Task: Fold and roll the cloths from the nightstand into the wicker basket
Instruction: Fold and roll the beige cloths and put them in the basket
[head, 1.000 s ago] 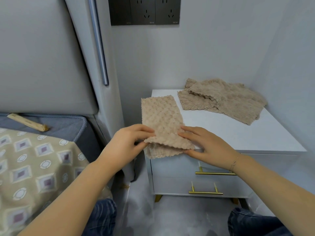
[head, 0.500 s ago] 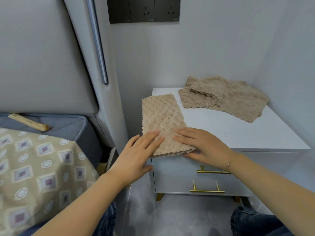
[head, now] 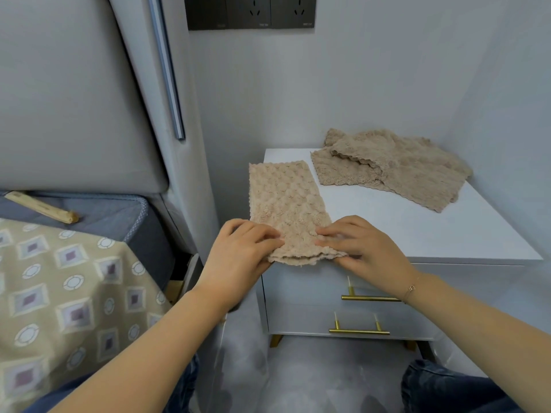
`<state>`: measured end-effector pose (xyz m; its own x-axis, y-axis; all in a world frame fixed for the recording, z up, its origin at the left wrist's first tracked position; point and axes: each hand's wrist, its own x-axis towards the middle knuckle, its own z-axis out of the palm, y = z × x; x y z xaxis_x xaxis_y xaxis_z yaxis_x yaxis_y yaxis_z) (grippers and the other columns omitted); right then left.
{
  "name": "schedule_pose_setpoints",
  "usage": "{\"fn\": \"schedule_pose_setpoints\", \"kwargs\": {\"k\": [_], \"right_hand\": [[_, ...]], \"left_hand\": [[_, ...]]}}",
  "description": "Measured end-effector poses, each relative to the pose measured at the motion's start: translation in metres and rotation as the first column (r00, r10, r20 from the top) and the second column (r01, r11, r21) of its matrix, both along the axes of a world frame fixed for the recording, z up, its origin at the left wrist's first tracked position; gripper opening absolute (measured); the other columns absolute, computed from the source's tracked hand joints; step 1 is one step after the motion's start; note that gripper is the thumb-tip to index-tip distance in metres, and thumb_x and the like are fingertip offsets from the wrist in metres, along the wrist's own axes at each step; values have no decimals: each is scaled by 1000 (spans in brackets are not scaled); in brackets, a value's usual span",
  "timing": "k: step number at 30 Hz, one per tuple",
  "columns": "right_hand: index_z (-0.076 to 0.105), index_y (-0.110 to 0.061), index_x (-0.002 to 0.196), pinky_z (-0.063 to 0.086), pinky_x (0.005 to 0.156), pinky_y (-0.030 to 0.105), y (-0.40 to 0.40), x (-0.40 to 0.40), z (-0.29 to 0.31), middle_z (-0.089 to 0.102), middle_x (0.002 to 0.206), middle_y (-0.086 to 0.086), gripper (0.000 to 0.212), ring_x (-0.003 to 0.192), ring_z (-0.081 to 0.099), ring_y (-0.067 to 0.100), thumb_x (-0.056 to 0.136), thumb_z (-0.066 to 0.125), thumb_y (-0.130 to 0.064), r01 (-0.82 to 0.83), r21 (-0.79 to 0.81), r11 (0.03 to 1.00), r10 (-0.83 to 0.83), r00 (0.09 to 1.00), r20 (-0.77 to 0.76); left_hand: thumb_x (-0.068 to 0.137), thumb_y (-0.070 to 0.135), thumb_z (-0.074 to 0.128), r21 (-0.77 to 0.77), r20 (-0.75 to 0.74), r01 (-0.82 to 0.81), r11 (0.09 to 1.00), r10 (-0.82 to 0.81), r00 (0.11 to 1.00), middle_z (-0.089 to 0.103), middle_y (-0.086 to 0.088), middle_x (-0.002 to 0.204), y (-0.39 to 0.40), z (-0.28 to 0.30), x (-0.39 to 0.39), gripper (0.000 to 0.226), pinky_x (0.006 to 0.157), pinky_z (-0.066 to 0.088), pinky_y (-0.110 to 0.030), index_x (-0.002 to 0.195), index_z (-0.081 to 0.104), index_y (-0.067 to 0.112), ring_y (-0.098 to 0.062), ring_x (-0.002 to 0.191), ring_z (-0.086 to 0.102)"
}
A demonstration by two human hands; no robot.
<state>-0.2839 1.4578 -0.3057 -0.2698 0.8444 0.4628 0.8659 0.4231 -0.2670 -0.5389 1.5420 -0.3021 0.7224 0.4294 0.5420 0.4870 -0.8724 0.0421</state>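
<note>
While the folded cloth [head: 287, 204] is gripped at its near end by both hands, most of the view is taken up by the bed [head: 74, 278] at left, covered by a beige patterned blanket [head: 68, 296], with a grey padded headboard [head: 74, 99] behind it. A short wooden stick [head: 41, 207] is seen lying on the blue mattress edge. The white nightstand [head: 417, 228], serving as the table, is set in the corner at right; two brass drawer handles [head: 359, 331] are visible on its front. A dark socket panel [head: 252, 10] is mounted on the wall above. A loose pile of beige cloths [head: 396, 165] is left at the back of the table top, apart from the folded cloth. The folded cloth lies as a long strip along the table's left edge, its near end overhanging the front corner. The left hand [head: 238, 257] is curled round the strip's near left corner, fingers on top. The right hand [head: 360, 248] is clamped on the near right corner, fingers on top, thumb at the edge. A thin bracelet [head: 413, 289] is worn on the right wrist. Jeans are visible at the bottom.
</note>
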Motion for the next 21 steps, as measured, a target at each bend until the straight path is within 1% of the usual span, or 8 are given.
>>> {"fn": "schedule_pose_setpoints", "kwargs": {"k": [2, 6, 8, 11, 15, 17, 19, 21], "right_hand": [[73, -24, 110, 40, 87, 16, 2, -2, 8, 66, 115, -14, 26, 104, 49, 5, 85, 68, -30, 8, -134, 991, -27, 991, -135], [75, -21, 99, 43, 89, 23, 6, -7, 23, 70, 104, -11, 19, 99, 55, 6, 84, 70, -32, 26, -299, 954, -128, 936, -328], [76, -16, 91, 47, 87, 35, 10, -5, 25, 73, 93, 0, 19, 91, 62, 16, 86, 69, -32, 18, -358, 934, -175, 895, -410], [73, -2, 83, 49, 82, 47, 21, -4, 28, 69, 85, 23, 44, 82, 63, 37, 82, 68, -46, 20, -459, 888, -260, 845, -467], [63, 12, 82, 38, 71, 30, 33, -6, 27, 58, 70, 15, 53, 67, 49, 19, 80, 73, -40, 34, -512, 858, -368, 736, -568], [57, 15, 82, 36, 71, 29, 38, -7, 24, 55, 68, 15, 57, 67, 47, 18, 79, 75, -39, 62, -514, 856, -399, 710, -579], [54, 10, 78, 37, 70, 29, 43, -10, 21, 56, 64, 17, 51, 65, 48, 17, 78, 77, -36, 106, -499, 860, -422, 696, -580], [59, -5, 81, 42, 70, 26, 46, -12, 21, 62, 61, 7, 35, 63, 55, 14, 78, 78, -33, 158, -490, 857, -452, 689, -567]], "left_hand": [[76, 19, 77, -67, 17, 13, 998, -12, 1000, 69, 10, 101, -2, 5, 1, 21, 87, 42, -30, 96, 74, 23, -14, 92, 62], [85, 29, 71, -470, 125, -54, 881, 128, 984, 67, 8, 87, -2, 13, -1, 14, 76, 50, -34, 90, 74, 17, -10, 83, 59], [84, 33, 72, -594, 181, -61, 802, 207, 962, 68, 0, 80, 0, 15, 2, 20, 75, 50, -39, 85, 73, 13, -16, 79, 61], [85, 36, 71, -719, 238, -33, 694, 291, 926, 72, -3, 81, 2, 20, 6, 22, 77, 51, -36, 85, 73, 15, -20, 80, 65], [84, 42, 71, -815, 227, -44, 578, 387, 894, 70, -12, 82, 9, 21, 9, 30, 68, 51, -33, 83, 72, 12, -26, 73, 61], [83, 45, 71, -852, 218, -49, 521, 439, 872, 71, -13, 86, 13, 18, 8, 33, 76, 55, -41, 85, 72, 12, -31, 83, 65], [81, 46, 72, -871, 204, -68, 486, 484, 851, 71, -16, 87, 16, 16, 8, 39, 83, 54, -45, 86, 70, 7, -33, 84, 66], [80, 44, 74, -875, 191, -94, 474, 518, 834, 71, -15, 84, 17, 16, 10, 37, 77, 55, -38, 84, 68, 8, -25, 72, 64]]}}
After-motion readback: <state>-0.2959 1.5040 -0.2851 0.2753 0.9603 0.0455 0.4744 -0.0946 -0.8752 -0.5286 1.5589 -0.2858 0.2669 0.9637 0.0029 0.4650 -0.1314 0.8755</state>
